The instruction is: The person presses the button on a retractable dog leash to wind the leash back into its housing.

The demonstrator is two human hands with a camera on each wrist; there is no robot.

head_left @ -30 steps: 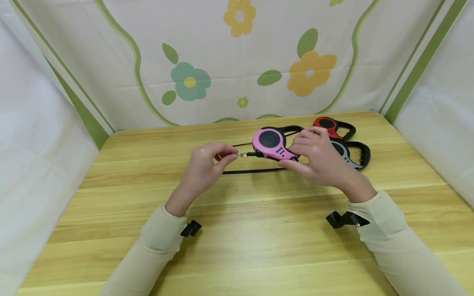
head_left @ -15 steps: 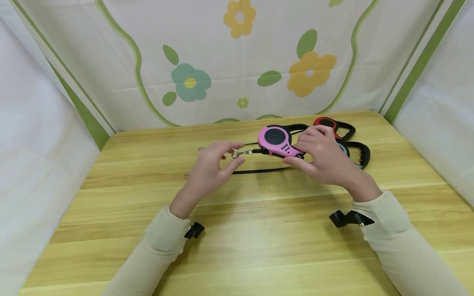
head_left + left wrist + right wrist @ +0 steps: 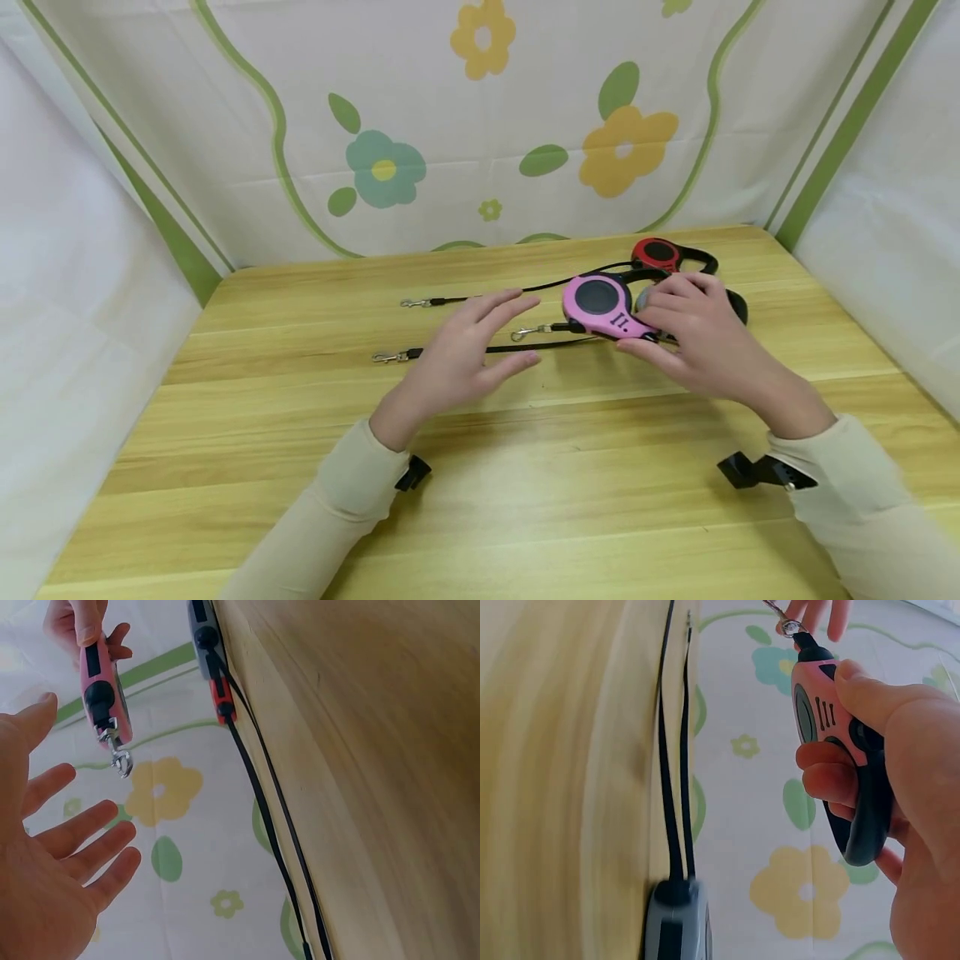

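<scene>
My right hand (image 3: pixel 663 323) grips a pink retractable leash (image 3: pixel 600 304) with a black centre, held just above the table (image 3: pixel 525 467). In the right wrist view its fingers curl round the pink leash (image 3: pixel 821 712) and its black handle. The leash's metal clip (image 3: pixel 525 333) hangs free at the pink housing's left end. My left hand (image 3: pixel 480 348) hovers open to the left of the clip, fingers spread, holding nothing. The left wrist view shows the open palm (image 3: pixel 52 855) below the dangling clip (image 3: pixel 120 761).
A red leash (image 3: pixel 660 250) and a grey leash (image 3: pixel 676 922) lie behind my right hand. Their black straps (image 3: pixel 480 296) run left across the table, ending in clips (image 3: pixel 386 357). Flowered cloth walls stand on three sides.
My left hand let go of the pink leash's clip and opened. My right hand carried the pink leash to the right, with the clip now drawn close to its housing.
</scene>
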